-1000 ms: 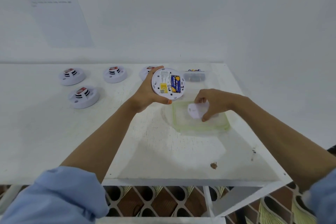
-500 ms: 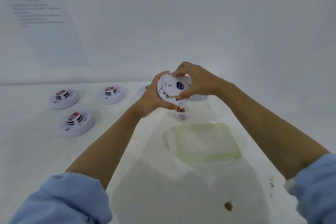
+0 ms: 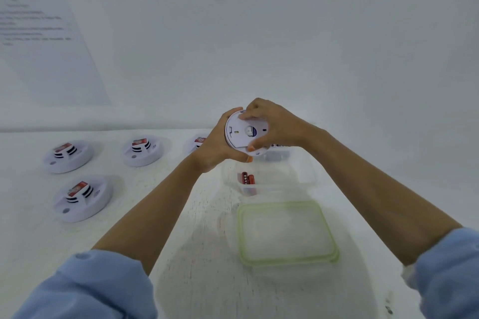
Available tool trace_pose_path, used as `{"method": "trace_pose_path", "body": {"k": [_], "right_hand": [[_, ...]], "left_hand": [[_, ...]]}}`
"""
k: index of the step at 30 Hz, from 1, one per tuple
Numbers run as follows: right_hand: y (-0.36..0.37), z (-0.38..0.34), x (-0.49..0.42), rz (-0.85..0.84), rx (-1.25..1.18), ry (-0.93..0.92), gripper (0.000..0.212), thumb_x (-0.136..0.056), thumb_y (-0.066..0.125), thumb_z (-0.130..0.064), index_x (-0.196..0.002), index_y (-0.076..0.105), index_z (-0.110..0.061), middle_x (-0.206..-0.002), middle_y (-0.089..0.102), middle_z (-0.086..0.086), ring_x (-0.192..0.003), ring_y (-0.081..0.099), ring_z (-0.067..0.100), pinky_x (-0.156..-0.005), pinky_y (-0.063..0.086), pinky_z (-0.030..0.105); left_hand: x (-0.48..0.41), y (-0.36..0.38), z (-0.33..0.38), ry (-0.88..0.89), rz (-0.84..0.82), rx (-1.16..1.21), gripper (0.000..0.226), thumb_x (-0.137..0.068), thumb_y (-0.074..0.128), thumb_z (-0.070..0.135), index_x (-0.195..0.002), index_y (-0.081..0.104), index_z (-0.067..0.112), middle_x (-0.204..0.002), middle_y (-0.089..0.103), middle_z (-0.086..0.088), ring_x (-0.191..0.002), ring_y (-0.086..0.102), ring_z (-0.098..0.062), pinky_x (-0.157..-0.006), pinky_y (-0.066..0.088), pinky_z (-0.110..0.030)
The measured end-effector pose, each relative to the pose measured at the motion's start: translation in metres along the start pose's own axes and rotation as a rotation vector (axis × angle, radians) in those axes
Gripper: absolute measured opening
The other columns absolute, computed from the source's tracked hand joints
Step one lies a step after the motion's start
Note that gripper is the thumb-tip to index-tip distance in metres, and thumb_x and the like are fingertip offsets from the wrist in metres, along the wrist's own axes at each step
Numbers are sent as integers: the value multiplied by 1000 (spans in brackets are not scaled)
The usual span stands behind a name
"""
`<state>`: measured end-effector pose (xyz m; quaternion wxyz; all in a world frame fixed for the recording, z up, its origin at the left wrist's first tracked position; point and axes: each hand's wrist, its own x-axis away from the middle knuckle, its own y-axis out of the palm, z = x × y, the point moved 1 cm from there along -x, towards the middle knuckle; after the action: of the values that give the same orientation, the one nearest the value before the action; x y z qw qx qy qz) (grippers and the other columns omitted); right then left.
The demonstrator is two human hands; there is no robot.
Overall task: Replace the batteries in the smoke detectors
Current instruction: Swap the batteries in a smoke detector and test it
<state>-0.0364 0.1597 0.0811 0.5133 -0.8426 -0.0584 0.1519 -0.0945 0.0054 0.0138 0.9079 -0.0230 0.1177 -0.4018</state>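
Note:
A white round smoke detector (image 3: 239,134) is held up above the table with its flat back cover toward me. My left hand (image 3: 215,147) grips its left and lower rim. My right hand (image 3: 269,124) pinches the cover from the right, fingers on top and thumb at the lower edge. Below them a clear plastic container (image 3: 305,176) holds red batteries (image 3: 247,179). Three more detectors lie on the table: one at the far left (image 3: 68,156), one in the middle (image 3: 141,151), one nearer me (image 3: 81,198). Another detector (image 3: 197,143) is partly hidden behind my left hand.
A green-rimmed clear lid (image 3: 286,233) lies on the white table (image 3: 181,267) in front of the container. A second small clear container (image 3: 278,154) stands behind my right hand. Printed paper sheets (image 3: 44,41) hang on the white wall.
My right hand lifted the white cover off the green-rimmed lid and brought it onto the detector's back, hiding the battery. The camera tilted up, so the table sits lower in view.

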Motion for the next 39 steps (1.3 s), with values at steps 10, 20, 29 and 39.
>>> {"method": "trace_pose_path", "body": {"k": [10, 20, 29, 39], "right_hand": [[4, 15, -9, -19, 69, -57, 67, -70, 78, -30, -130, 52, -17, -109, 33, -6, -104, 32, 9, -87, 30, 18], [7, 21, 0, 2, -42, -39, 72, -69, 80, -23, -132, 47, -15, -108, 41, -6, -100, 40, 7, -76, 33, 2], [0, 13, -1, -18, 38, -57, 62, -69, 80, -21, -125, 56, -9, -114, 44, 8, -106, 45, 21, -89, 42, 30], [22, 18, 3, 43, 110, -71, 57, -79, 71, -19, -130, 49, -6, -120, 41, 14, -114, 37, 25, -93, 33, 20]], "left_hand": [[-9, -1, -3, -31, 15, 17, 110, -45, 82, 4, -138, 26, 24, -137, 38, -6, -124, 45, -23, -91, 52, -37], [-4, 0, -5, -24, 70, -51, 104, -53, 78, -7, -138, 24, 21, -132, 41, -3, -118, 46, -15, -83, 52, -21], [-4, 1, -3, -11, 55, -19, 103, -52, 77, -4, -139, 26, 17, -134, 40, -8, -121, 46, -20, -86, 53, -27], [0, 5, -1, 3, 139, 1, 98, -47, 78, -6, -131, 33, 19, -123, 48, 0, -108, 53, -12, -75, 56, -26]]}}
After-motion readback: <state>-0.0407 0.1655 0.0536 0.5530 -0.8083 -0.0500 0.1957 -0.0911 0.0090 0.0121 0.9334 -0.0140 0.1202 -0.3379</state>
